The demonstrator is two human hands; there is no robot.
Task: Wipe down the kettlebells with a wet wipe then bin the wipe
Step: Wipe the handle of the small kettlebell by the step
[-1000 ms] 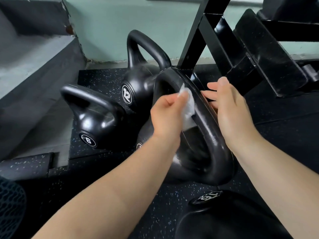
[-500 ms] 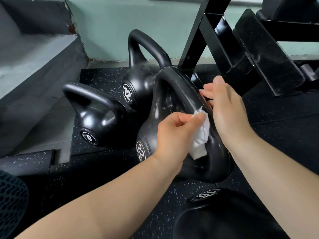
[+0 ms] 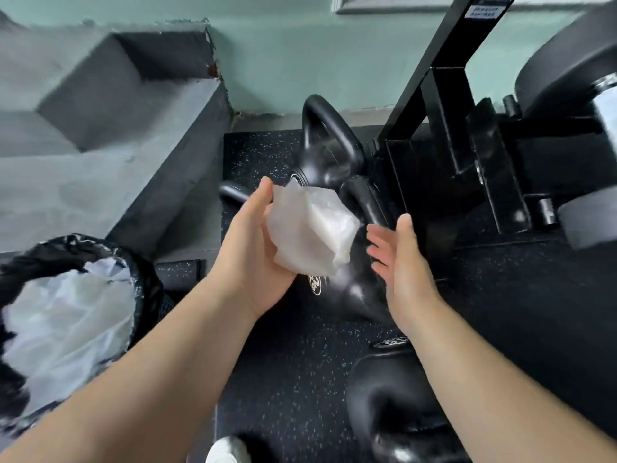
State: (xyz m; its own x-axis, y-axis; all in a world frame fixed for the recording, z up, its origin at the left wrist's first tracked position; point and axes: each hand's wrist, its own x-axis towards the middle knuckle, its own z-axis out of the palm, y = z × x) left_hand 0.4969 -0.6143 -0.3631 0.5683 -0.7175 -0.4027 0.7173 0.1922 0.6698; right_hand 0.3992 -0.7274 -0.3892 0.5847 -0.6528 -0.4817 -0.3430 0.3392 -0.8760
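Note:
My left hand holds a crumpled white wet wipe in the air above the black kettlebells. The wipe hides much of the large kettlebell marked 22. Behind it stands a second black kettlebell with its handle upright. A small one is almost hidden behind my left hand, only its handle showing. Another kettlebell lies near the bottom right. My right hand is open beside the wipe, fingers spread, touching nothing.
A black mesh bin lined with a white bag stands at the lower left. Grey concrete steps rise at the left. A black metal rack and a dumbbell fill the right. The floor is black speckled rubber.
My left hand lifted the wipe off the large kettlebell's handle and it has spread out. My right hand let go of that handle. My view pulled back and the bin came into sight.

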